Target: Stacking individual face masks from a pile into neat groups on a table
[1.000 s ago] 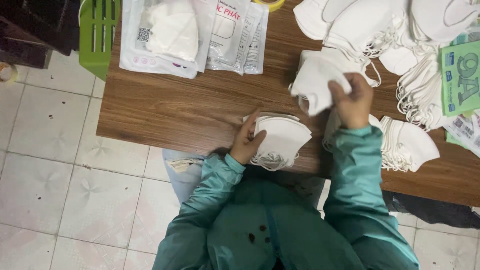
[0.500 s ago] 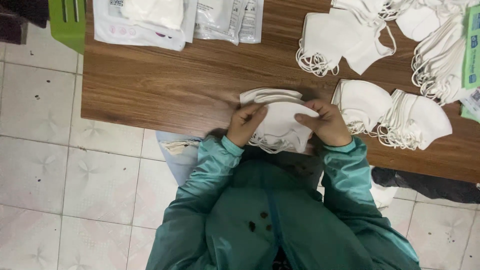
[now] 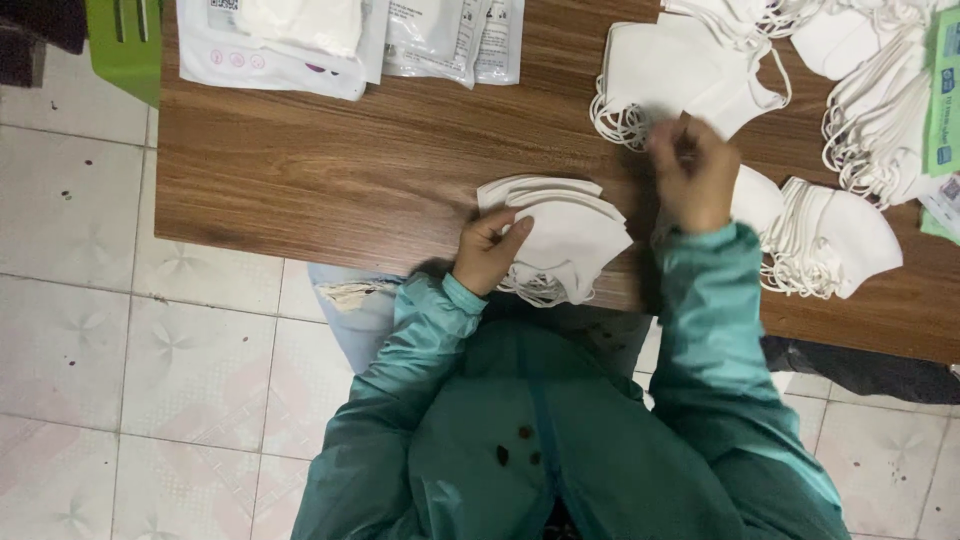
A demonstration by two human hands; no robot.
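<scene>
Head view: wooden table (image 3: 330, 180), tiled floor.
Around: packets (image 3: 440, 40) at far edge; loose masks (image 3: 680, 70) and 1 pile (image 3: 830, 235) to the right.
Stack (image 3: 560, 235): white folded masks, fanned, at near edge.
Left hand (image 3: 488, 250): clamped on stack.
Right hand (image 3: 692, 172): blurred, raised beside loose masks, grip unclear.

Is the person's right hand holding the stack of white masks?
No, the left hand holds the stack of white masks, while the right hand is raised toward another pile of masks.

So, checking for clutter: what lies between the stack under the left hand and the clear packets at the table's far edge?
Only bare wooden tabletop, seen in the head view.
</scene>
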